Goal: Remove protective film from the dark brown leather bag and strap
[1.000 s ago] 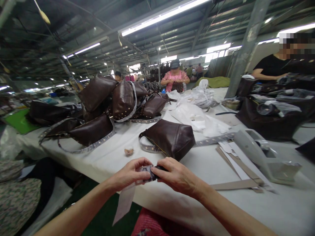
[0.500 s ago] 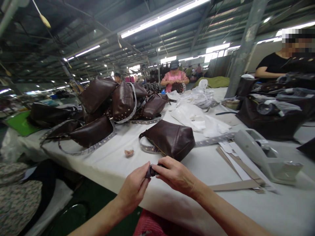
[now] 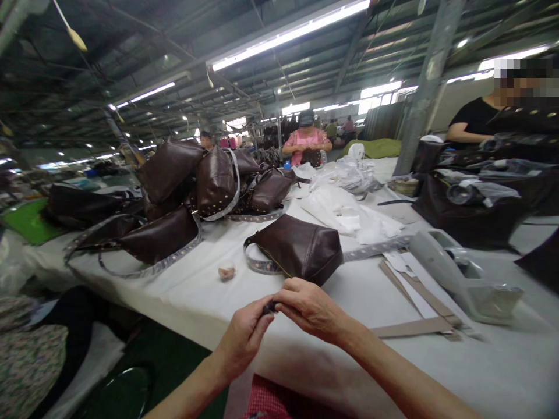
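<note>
Between my fingertips is a small dark piece [image 3: 269, 306], too covered to name. My left hand [image 3: 247, 329] pinches it from the left, and my right hand [image 3: 308, 308] closes on it from the right. Just beyond my hands lies a dark brown leather bag [image 3: 301, 247] on its side, its studded strap [image 3: 375, 249] wrapped in clear plastic and running out to the right. A small tan scrap in clear film [image 3: 226, 271] rests on the white table [image 3: 196, 297], left of the bag.
Several brown bags [image 3: 174, 174] are heaped at the back left. White paper and plastic wrapping [image 3: 336, 203] spread behind the bag. At right stand a grey tape dispenser [image 3: 463, 276], card strips [image 3: 419, 326] and more bags [image 3: 471, 215]. Co-workers sit at the far side and right.
My fingers have drawn closer together over the small dark piece, so less of it shows. The whole view has shifted slightly; the bags and table items stay put.
</note>
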`<state>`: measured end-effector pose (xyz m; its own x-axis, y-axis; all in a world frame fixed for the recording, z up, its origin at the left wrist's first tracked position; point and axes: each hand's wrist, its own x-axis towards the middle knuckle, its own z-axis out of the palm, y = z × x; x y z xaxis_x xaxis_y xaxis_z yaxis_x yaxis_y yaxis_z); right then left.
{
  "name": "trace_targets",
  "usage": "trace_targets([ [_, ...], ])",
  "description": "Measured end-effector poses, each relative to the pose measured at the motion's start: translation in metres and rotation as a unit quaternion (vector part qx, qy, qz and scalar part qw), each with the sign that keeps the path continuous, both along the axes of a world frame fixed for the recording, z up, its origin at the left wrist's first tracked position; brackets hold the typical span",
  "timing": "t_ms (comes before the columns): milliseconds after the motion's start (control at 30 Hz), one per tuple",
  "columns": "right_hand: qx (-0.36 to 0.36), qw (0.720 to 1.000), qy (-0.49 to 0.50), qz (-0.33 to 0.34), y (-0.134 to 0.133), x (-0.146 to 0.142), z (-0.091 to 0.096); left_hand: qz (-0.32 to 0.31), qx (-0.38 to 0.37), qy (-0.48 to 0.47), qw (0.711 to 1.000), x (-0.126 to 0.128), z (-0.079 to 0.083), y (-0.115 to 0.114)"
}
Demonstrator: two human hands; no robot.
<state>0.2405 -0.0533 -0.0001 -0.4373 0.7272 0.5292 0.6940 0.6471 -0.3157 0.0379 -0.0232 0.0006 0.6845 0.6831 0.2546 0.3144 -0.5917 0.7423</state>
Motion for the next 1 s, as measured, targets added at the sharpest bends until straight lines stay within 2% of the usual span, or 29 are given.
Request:
trace_targets([
  [100, -0.032, 0.999, -0.006, -0.014, 0.002, 0.0, -0.001, -0.011, 0.0, -0.007, 1.0, -0.003, -0.003, 0.001],
  [233, -0.053, 0.998, -0.002, -0.017, 0.003, -0.001, 0.002, 0.006, -0.054, 0.007, 0.998, -0.002, -0.001, -0.002],
  [400, -0.047, 0.999, -0.015, -0.016, 0.0, -0.004, 0.003, 0.042, -0.119, -0.022, 0.992, 0.005, 0.002, -0.008],
  [533, -0.045, 0.999, -0.026, -0.012, -0.001, -0.005, 0.001, 0.045, -0.155, -0.041, 0.986, 0.009, -0.003, -0.009],
  [600, -0.042, 0.999, -0.023, -0.005, -0.002, -0.004, 0.001, 0.039, -0.201, -0.065, 0.977, 0.009, -0.004, -0.008],
  [733, -0.001, 1.0, 0.007, 0.029, -0.01, -0.004, -0.001, -0.025, -0.353, -0.16, 0.921, 0.001, -0.005, -0.001],
  [800, 0.034, 0.999, 0.014, 0.038, -0.017, -0.003, -0.004, -0.057, -0.401, -0.178, 0.897, -0.007, -0.009, 0.006],
  [1000, 0.088, 0.996, 0.012, 0.026, -0.031, -0.002, -0.014, -0.033, -0.393, -0.086, 0.915, -0.029, -0.024, 0.026],
])
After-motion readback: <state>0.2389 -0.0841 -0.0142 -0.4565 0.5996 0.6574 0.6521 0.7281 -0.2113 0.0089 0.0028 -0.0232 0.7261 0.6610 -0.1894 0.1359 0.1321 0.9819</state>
